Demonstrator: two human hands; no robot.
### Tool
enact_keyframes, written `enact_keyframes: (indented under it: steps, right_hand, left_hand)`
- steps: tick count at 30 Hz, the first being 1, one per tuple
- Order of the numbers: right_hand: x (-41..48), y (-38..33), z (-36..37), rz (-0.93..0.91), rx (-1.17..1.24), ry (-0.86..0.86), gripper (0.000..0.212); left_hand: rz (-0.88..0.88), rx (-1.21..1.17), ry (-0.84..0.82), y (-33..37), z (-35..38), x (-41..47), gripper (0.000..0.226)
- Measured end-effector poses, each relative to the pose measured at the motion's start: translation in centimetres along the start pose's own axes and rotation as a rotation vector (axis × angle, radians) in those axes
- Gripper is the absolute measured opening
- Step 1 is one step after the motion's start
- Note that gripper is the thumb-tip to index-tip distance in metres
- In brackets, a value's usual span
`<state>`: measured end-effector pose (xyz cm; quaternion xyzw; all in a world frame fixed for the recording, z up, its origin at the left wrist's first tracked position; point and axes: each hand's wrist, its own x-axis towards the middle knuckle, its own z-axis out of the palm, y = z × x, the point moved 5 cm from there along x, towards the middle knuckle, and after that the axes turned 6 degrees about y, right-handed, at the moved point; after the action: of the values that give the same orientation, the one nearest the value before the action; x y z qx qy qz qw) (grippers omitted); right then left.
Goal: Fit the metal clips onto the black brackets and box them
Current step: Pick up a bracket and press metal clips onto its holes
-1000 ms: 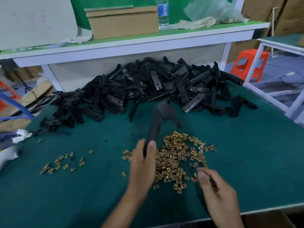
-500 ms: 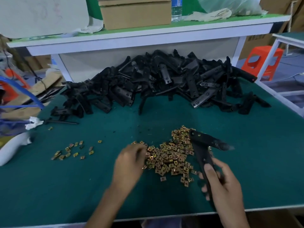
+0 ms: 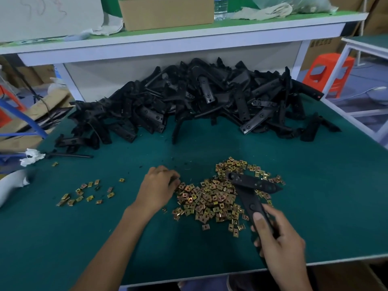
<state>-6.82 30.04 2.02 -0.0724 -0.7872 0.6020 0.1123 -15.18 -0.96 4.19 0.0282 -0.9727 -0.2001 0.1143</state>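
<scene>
The right grip (image 3: 279, 242) is nearest, at the front edge of the table (image 3: 315, 217). It is wrapped round the lower end of one black bracket (image 3: 251, 200), with the thumb laid flat along its face. The bracket's far end juts up and away from the grip and hangs over the clips. Held that way, the bare ends with their holes face out, probably so that a clip can be slid on without a change of hold.

To the left of this grip and a little further off, the left grip (image 3: 157, 190) rests knuckles up, its fingers curled down into the near-left edge of the clip pile (image 3: 212, 198). The fingertips are hidden, so I cannot tell whether it pinches a clip or is only feeling for one. The brass-coloured pile lies between the two grips and just ahead of them – within reach of both, which looks to be the point of heaping it there.

Well off to the left of the left grip lies a thin scatter of loose clips (image 3: 84, 194). Beyond both grips a big heap of brackets (image 3: 210, 101) banks up against the back of the table – the stock to be fitted, I judge. Above it, on the shelf (image 3: 189, 36), stands a cardboard box (image 3: 165, 11), possibly for the finished pieces. Nothing in view looks boxed yet.
</scene>
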Motion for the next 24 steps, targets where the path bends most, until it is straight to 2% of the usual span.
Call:
enact_keyframes:
  steps: [3, 6, 9, 12, 14, 17, 24]
  right_hand:
    - [0.1, 0.1, 0.0, -0.010, -0.019, -0.001, 0.024]
    - [0.1, 0.0, 0.1, 0.001, -0.029, -0.020, 0.022]
    - [0.1, -0.1, 0.2, 0.018, -0.004, -0.060, 0.029]
    - [0.2, -0.2, 0.3, 0.052, 0.031, -0.105, 0.043]
    - [0.3, -0.4, 0.3, 0.056, 0.039, -0.126, 0.043]
    - [0.4, -0.5, 0.3, 0.049, 0.038, -0.166, 0.038]
    - [0.4, -0.5, 0.4, 0.013, 0.026, -0.179, 0.051]
  left_hand:
    - [-0.038, -0.075, 0.004, 0.5, -0.4, 0.3, 0.006]
    - [-0.151, -0.267, 0.057, 1.1, -1.6, 0.1, 0.003]
    - [-0.217, -0.518, 0.057, 2.5, -2.4, -0.5, 0.010]
    - [-0.207, -0.726, 0.031, 5.2, -2.9, -1.5, 0.025]
    - [-0.207, -0.833, 0.014, 6.6, -2.8, -2.1, 0.026]
    - [-0.192, -0.901, 0.012, 8.0, -2.5, -2.7, 0.019]
    - [-0.130, -0.930, -0.046, 9.8, -3.3, -3.0, 0.025]
